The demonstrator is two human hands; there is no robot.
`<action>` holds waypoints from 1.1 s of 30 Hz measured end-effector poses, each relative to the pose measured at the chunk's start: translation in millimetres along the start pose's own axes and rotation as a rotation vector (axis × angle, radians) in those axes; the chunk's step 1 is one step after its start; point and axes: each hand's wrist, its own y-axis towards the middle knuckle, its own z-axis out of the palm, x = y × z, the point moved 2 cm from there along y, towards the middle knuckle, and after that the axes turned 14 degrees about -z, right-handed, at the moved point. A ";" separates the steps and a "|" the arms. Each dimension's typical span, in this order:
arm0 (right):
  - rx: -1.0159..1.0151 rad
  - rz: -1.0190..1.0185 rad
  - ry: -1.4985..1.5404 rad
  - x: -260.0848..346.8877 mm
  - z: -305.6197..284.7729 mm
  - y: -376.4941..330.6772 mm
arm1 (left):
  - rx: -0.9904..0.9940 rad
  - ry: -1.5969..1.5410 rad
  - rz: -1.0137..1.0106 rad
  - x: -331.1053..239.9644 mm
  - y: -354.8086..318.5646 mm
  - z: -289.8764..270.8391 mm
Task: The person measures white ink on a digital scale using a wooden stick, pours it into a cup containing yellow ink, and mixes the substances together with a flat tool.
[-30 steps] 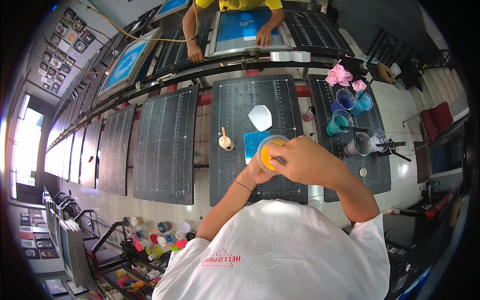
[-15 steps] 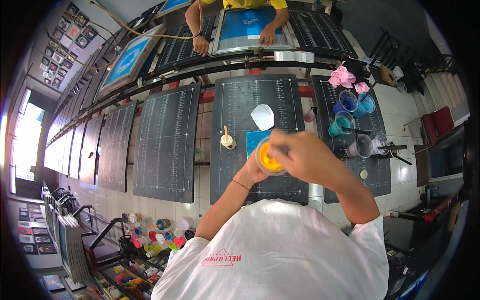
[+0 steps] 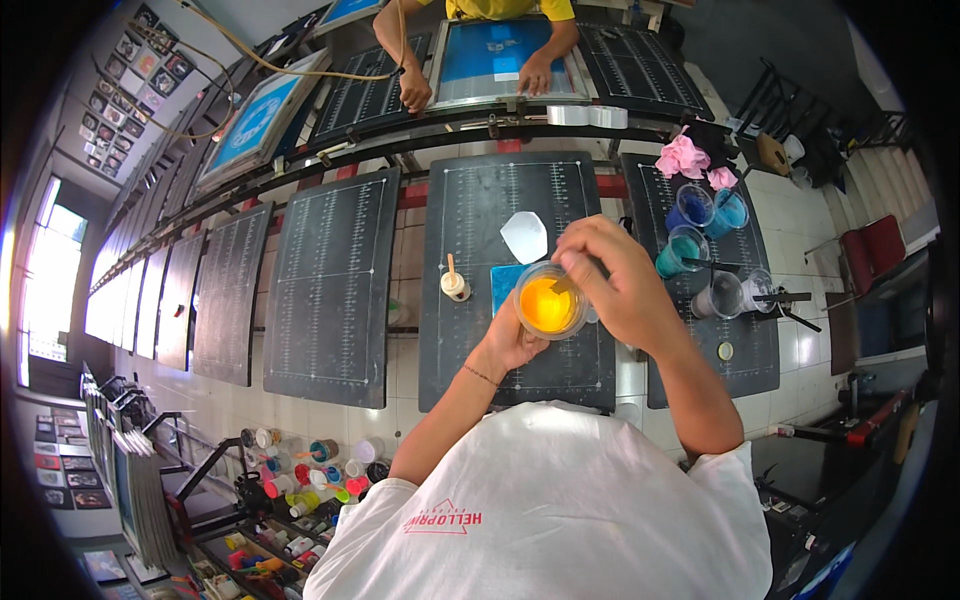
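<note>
A: What does the cup (image 3: 573,323) look like?
B: Clear and round, with bright yellow liquid (image 3: 545,310) inside and a pale smear round the inner wall. A flat, dark stick (image 3: 561,286) dips into it.
A: Where is it?
B: In the left hand (image 3: 513,338), above the near half of the middle board (image 3: 465,215), overlapping the blue sheet (image 3: 503,285) in this view.
A: Which way does it point?
B: The mouth faces up toward the camera, so the cup's long axis runs close to the line of sight. The stick slants from upper right down to lower left.
A: And the hands?
B: The left grasps the cup's side; the right hand (image 3: 612,275) pinches the stick's top over the rim.
A: Anything hidden?
B: The cup's base, the stick's tip under the yellow, and its upper end behind the fingers.
</note>
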 end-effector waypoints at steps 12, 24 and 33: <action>-0.132 0.313 0.735 -2.0 21.3 -13.5 | -0.139 0.010 -0.051 11.8 1.4 13.4; -0.367 0.216 0.679 -1.8 25.3 -19.6 | -0.133 0.069 -0.051 4.4 -4.8 16.4; -0.238 0.280 0.392 15.3 24.5 -16.9 | -0.083 0.119 -0.069 1.7 -1.5 16.7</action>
